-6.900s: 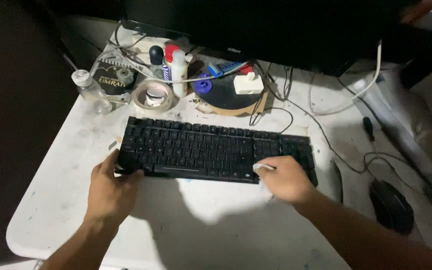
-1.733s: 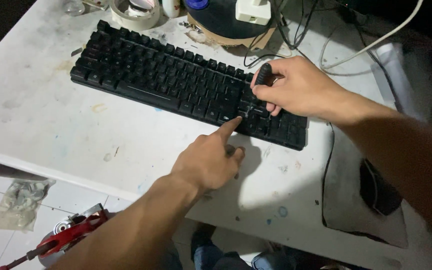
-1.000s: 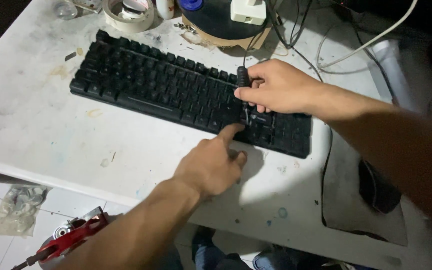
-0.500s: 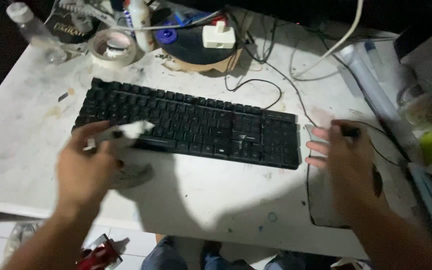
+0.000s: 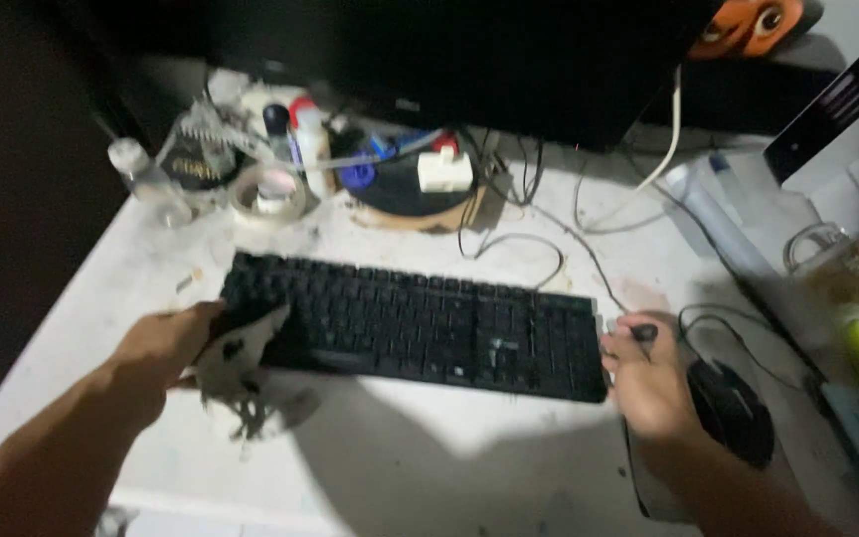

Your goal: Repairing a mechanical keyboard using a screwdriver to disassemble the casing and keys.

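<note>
Long black plastic keyboard (image 5: 415,323) lying flat mid-desk on the scuffed white tabletop (image 5: 429,447). Left hand (image 5: 161,348) at its left end, fingers clamped round a crumpled white rag (image 5: 241,368) touching the keys. Right hand (image 5: 643,383) just off the right end, pinching a small dark tool, too blurry to identify. Black mouse (image 5: 733,408) right beside it.

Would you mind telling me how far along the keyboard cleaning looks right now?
Mid-way, probably. The left hand holds a stained whitish cloth at the black keyboard's left end; the right hand grips a small dark tool beside its right end. The white table looks smudged.
</note>
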